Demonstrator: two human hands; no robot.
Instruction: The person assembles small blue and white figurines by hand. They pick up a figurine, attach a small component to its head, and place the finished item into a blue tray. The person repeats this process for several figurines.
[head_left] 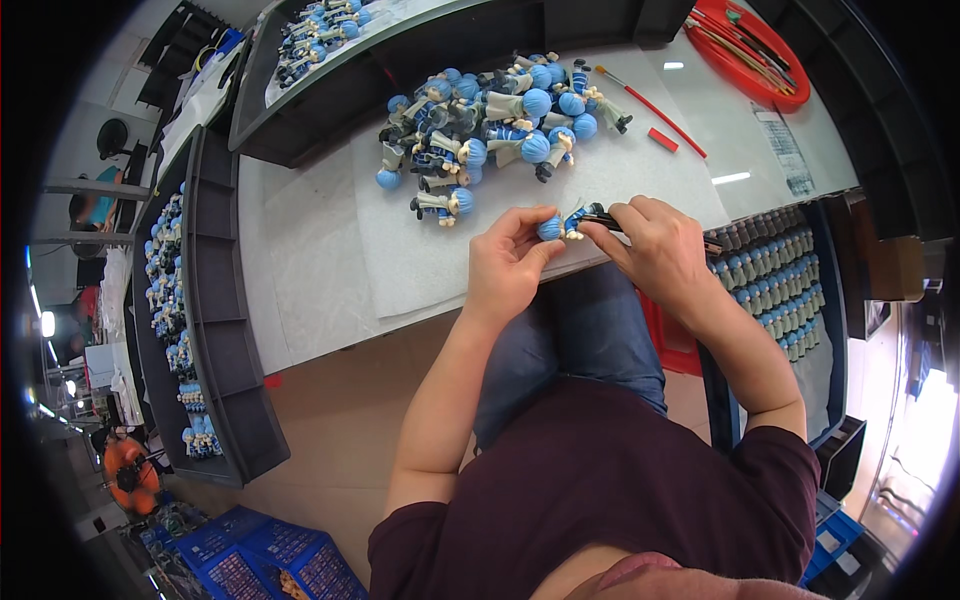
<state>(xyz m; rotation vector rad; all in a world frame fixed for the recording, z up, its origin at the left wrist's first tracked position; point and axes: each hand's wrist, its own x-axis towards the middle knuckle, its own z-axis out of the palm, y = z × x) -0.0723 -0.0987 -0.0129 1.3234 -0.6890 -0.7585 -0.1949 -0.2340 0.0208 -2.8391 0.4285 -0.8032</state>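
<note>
Close to the table's near edge, my left hand (505,262) pinches a small figurine (551,229) by its light-blue-haired head. The figurine lies on its side, its blue and white body toward my other hand. My right hand (655,245) is closed around a slim dark tool (712,245), whose rear end sticks out past the palm. Its front part is at the figurine's body; the exact kind of tool cannot be made out. Beyond my hands lies a heap of similar figurines (535,103) on a white sheet (400,270), with one figurine (440,205) lying nearest to me.
A red-handled brush (650,110) and a red block (662,140) lie right of the heap. At the far right sits a red tray (740,60) of tools. Dark crates with figurines stand at left (225,330), behind, and at right (835,330).
</note>
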